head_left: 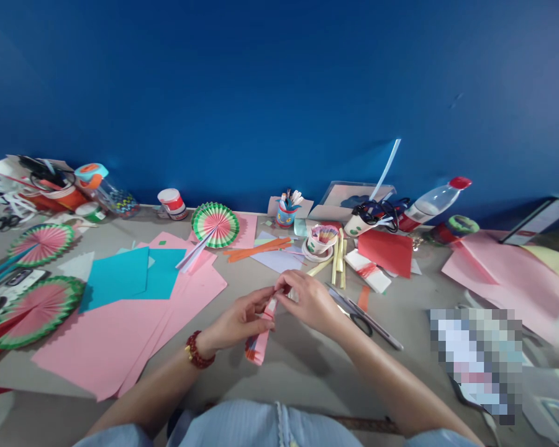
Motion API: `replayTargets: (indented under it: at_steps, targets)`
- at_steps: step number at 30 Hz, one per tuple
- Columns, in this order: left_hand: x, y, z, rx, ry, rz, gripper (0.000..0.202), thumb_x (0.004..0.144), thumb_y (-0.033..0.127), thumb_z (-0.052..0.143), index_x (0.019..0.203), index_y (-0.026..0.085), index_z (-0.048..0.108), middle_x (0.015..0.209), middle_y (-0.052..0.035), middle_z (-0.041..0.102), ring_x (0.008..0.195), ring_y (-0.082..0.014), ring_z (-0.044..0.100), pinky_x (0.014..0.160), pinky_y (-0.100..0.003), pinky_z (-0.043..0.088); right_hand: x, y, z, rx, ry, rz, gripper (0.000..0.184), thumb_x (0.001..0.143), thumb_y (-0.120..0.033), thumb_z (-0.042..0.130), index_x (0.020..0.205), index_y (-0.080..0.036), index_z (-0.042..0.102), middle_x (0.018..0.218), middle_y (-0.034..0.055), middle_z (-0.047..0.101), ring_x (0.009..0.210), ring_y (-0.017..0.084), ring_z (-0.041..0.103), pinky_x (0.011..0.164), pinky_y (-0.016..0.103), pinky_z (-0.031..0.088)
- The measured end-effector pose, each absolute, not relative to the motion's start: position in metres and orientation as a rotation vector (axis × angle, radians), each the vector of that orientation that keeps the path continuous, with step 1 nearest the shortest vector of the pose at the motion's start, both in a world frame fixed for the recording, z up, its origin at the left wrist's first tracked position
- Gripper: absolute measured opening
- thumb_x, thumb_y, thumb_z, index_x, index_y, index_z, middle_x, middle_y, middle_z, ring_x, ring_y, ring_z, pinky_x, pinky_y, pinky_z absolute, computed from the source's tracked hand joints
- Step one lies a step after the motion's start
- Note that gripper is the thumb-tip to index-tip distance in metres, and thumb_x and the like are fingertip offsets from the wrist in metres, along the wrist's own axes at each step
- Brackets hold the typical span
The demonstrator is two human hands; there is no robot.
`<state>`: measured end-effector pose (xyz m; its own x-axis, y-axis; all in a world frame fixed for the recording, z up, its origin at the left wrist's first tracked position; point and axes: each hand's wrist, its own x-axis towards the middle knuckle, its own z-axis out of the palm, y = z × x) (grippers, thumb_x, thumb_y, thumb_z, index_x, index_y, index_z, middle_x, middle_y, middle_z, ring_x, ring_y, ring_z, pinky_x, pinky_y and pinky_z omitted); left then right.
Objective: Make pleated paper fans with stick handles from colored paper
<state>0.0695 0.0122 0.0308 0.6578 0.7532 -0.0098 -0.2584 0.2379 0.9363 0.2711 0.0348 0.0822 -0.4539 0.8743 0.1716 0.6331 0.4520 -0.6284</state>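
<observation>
Both my hands hold a pleated pink paper strip (pixel 259 341) above the grey table (pixel 298 372). My left hand (pixel 236 323), with a red bead bracelet at the wrist, pinches the strip's middle. My right hand (pixel 311 302) pinches its upper end, fingers closed. The folded strip hangs down towards me, with darker edges along its lower end. Scissors (pixel 361 313) lie on the table just right of my right hand.
Pink sheets (pixel 121 347) and turquoise sheets (pixel 121 279) lie at the left, with round paper fans (pixel 215 224) (pixel 40 307) around them. At the back stand a small blue pencil cup (pixel 286 214), tape rolls, a red sheet (pixel 386 251) and a tilted bottle (pixel 435 202). More pink paper (pixel 507 273) lies at the right.
</observation>
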Motion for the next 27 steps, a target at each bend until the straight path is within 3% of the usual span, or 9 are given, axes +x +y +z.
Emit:
replayTargets:
  at_steps: [4,15,19,22,27]
  targets:
    - [0.070,0.012,0.031,1.125,0.531,0.743,0.062,0.085,0.023,0.072,0.142,0.029,0.048,0.126,-0.0110,0.061,0.089,-0.0146,0.059,0.079,-0.029,0.053,0.270,0.033,0.080,-1.260,-2.256,0.613,0.016,0.081,-0.006,0.060,0.087,-0.020,0.057,0.084,0.0013,0.063,0.081,0.018,0.059,0.073,0.028,0.043]
    - [0.069,0.010,0.031,1.169,0.545,0.768,0.067,0.087,0.023,0.069,0.146,0.035,0.039,0.141,-0.0111,0.051,0.098,-0.0172,0.061,0.083,-0.031,0.053,0.271,0.029,0.076,-1.243,-2.300,0.472,0.012,0.088,-0.013,0.060,0.096,-0.022,0.059,0.090,0.0031,0.067,0.088,0.020,0.061,0.075,0.030,0.043]
    - [0.072,0.009,0.030,1.205,0.570,0.799,0.074,0.086,0.024,0.069,0.149,0.033,0.030,0.127,-0.0107,0.057,0.090,-0.0159,0.061,0.080,-0.032,0.052,0.269,0.026,0.076,-1.303,-2.304,0.420,0.015,0.089,-0.013,0.058,0.101,-0.022,0.060,0.097,0.0044,0.068,0.092,0.022,0.061,0.078,0.032,0.044]
    - [0.075,0.009,0.029,1.191,0.570,0.831,0.069,0.085,0.025,0.071,0.142,0.031,0.032,0.114,-0.0081,0.060,0.084,-0.0144,0.060,0.076,-0.030,0.052,0.269,0.024,0.077,-1.328,-2.321,0.401,0.018,0.089,-0.013,0.057,0.104,-0.023,0.060,0.100,0.0055,0.069,0.093,0.023,0.062,0.079,0.033,0.045]
    - [0.077,0.008,0.029,1.161,0.567,0.834,0.062,0.085,0.025,0.071,0.133,0.031,0.032,0.110,-0.0055,0.059,0.084,-0.0138,0.060,0.077,-0.030,0.050,0.269,0.023,0.076,-1.336,-2.356,0.354,0.036,0.091,-0.017,0.056,0.126,-0.023,0.055,0.112,0.0085,0.068,0.100,0.025,0.061,0.083,0.036,0.047]
